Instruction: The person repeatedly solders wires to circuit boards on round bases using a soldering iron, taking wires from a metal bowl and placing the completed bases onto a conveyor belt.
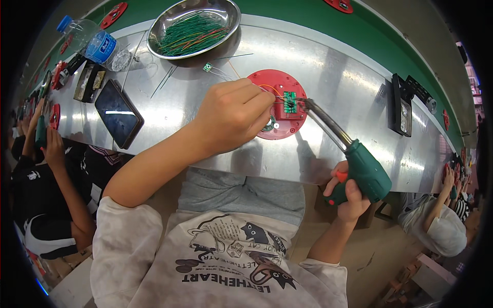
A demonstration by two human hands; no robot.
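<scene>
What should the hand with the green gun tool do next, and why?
Probably ease the soldering gun tip a touch down onto the small green circuit board. The right hand grips the gun with its metal tip right at the board's edge on the red disc, while the left hand pinches a thin wire there, so the joint looks ready.

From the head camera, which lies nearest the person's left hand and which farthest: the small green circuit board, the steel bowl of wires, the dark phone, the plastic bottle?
From the left hand:
1. Green circuit board, just right of the fingertips.
2. Steel bowl, beyond.
3. Dark phone, to the left, too close to the bowl to call.
4. Plastic bottle, far upper left.
</scene>
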